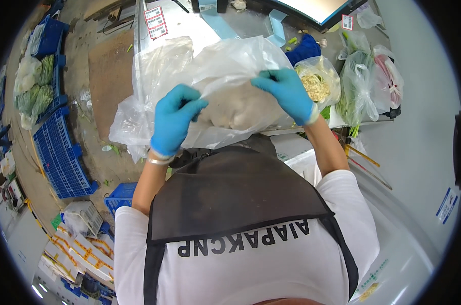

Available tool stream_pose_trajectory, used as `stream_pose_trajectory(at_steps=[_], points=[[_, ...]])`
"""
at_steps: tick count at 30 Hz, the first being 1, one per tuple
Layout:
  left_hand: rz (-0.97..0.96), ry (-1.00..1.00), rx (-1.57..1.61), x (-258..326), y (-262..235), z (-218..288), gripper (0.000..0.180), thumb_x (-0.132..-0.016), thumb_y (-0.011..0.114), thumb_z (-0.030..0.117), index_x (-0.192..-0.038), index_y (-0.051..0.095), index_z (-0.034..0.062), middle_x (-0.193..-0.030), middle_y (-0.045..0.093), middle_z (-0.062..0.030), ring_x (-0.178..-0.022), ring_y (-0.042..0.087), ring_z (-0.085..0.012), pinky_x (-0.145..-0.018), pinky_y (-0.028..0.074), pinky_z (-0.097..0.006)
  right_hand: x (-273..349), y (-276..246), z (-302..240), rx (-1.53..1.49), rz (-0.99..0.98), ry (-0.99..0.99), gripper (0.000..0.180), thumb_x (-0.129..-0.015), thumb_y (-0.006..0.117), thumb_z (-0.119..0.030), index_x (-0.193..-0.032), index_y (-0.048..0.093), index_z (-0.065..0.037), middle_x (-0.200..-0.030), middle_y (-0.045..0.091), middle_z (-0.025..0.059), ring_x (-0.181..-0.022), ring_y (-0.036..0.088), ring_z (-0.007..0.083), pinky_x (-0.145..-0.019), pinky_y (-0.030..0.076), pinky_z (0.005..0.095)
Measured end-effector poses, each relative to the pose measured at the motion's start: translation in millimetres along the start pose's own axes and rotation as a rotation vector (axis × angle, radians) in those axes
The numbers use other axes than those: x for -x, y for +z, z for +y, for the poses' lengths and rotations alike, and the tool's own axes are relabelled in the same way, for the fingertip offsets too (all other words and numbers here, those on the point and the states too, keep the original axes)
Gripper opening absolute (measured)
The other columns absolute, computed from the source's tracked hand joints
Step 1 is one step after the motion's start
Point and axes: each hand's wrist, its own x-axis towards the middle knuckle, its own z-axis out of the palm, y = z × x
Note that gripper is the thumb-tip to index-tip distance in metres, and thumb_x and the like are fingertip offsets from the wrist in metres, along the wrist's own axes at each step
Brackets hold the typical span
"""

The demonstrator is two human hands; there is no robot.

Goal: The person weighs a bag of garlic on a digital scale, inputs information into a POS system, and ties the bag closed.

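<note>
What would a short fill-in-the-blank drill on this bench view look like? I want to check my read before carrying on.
1. The gloves on the left hand and right hand are ____.
2. The large plastic bag is pinched by ____ hands.
3. The bagged cauliflower lies to the ____ of that bag.
4. The shirt under the dark apron is ____.

Missing words: blue; two; right; white.

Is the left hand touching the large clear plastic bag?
Touching. The head view shows the left hand pinching the edge of the large clear plastic bag.
</note>
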Motion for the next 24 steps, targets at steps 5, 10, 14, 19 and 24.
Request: stream_pose_trajectory(at_steps=[5,10,14,19,24], points=[[0.030,0.102,0.006,-18.4,-0.7,18.0,0.007,-0.084,0.067,0.000,-0.086,0.060,0.0007,-0.072,0.057,-0.0010,-0.061,0.050,-0.0070,-0.056,0.043,-0.022,-35.1,-12.8,-4.5,-0.027,0.044,-0.288,0.024,-0.088,0.067,-0.024,-0.079,0.065,-0.001,-0.070,0.060,0.0024,-0.071,0.053,0.0093,-0.069,0.046,0.0279],[-0.051,0.057,-0.061,-43.9,-7.4,-21.3,0.004,-0.087,0.065,0.002,-0.088,0.062,0.0025,-0.073,0.058,-0.0008,-0.061,0.052,-0.0066,-0.057,0.043,-0.022,-7.2,69.8,-2.4,0.459,-0.040,-0.575,0.022,-0.087,0.068,-0.023,-0.089,0.061,-0.002,-0.081,0.065,0.0074,-0.070,0.054,0.0137,-0.069,0.048,0.0323],[-0.004,0.094,-0.128,-42.5,-44.3,-35.8,0.003,-0.086,0.065,0.001,-0.088,0.063,0.0015,-0.073,0.058,-0.0003,-0.062,0.052,-0.0065,-0.058,0.044,-0.022,-47.9,9.3,31.5,0.127,0.022,-0.288,0.016,-0.085,0.069,-0.015,-0.091,0.065,-0.001,-0.075,0.060,0.0050,-0.069,0.052,0.0123,-0.068,0.047,0.0280],[-0.002,0.169,-0.152,-44.4,-41.7,-32.7,0.005,-0.085,0.067,0.000,-0.083,0.062,0.0013,-0.072,0.058,0.0000,-0.063,0.050,-0.0062,-0.058,0.043,-0.022,-78.1,-1.2,31.2,0.065,0.250,-0.393,0.039,-0.082,0.073,-0.022,-0.116,0.065,-0.004,-0.108,0.067,0.0095,-0.095,0.063,0.0179,-0.087,0.049,0.0305],[0.021,0.086,-0.092,-27.8,-41.4,-53.0,0.006,-0.085,0.069,0.002,-0.085,0.063,0.0022,-0.071,0.057,0.0000,-0.064,0.050,-0.0064,-0.059,0.044,-0.023,-37.4,17.8,18.7,0.145,0.250,-0.419,0.058,-0.077,0.079,-0.021,-0.129,0.059,-0.007,-0.120,0.064,0.0128,-0.108,0.062,0.0226,-0.096,0.047,0.0330]])
